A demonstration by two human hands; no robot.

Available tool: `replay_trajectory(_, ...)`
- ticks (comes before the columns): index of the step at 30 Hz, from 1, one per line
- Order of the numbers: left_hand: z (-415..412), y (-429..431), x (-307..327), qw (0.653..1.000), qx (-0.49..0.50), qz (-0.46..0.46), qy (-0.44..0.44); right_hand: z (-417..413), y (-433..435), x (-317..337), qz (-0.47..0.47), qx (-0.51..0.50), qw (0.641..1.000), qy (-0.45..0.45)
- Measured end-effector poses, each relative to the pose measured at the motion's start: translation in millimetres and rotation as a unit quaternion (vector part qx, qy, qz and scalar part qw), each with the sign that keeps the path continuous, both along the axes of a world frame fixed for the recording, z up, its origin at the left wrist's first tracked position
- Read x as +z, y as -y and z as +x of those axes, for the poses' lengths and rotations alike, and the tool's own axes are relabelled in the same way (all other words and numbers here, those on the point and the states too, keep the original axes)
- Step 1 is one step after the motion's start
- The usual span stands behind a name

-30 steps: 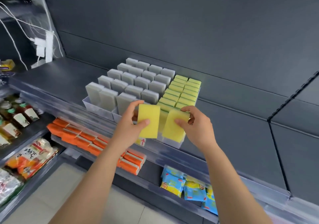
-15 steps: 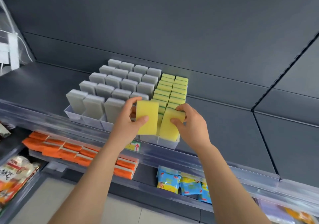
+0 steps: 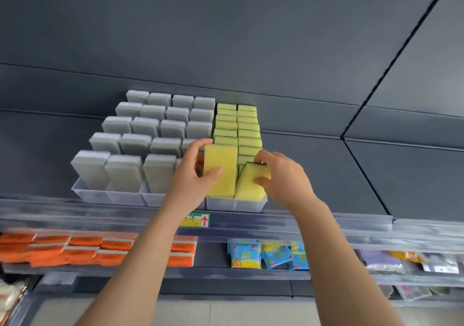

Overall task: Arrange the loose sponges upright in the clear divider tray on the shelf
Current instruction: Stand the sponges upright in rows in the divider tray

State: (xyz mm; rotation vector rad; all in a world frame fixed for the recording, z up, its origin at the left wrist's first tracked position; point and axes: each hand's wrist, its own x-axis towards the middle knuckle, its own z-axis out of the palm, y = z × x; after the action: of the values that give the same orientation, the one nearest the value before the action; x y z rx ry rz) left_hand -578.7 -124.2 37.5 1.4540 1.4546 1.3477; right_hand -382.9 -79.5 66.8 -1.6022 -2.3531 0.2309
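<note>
Yellow sponges (image 3: 220,170) in clear tray (image 3: 236,204)

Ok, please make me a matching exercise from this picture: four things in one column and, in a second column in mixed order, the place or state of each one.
Things
1. left sponge, gripped by the left hand
2. right sponge, gripped by the right hand
3. grey sponges
4. orange packs

Place or state
A. lying on the lower shelf
B. tilted, at the front right corner of the clear tray
C. upright, at the tray's front
D. standing in rows to the left of both held sponges

Pairs: 1-C, 2-B, 3-D, 4-A
</note>
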Motion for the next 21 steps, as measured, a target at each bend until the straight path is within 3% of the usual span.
replay_trajectory(7, -8.0, 0.6, -2.8, 0.999, -0.043, 0.001, -0.022, -7.5, 6.8, 1.8, -0.019, -0.066, 0.998, 0.008)
replay_trajectory(21, -8.3, 4.9, 10.1, 1.000, -0.017, 0.001, -0.019, -14.3, 0.9, -2.4, -0.004, -0.077, 0.997, 0.008)
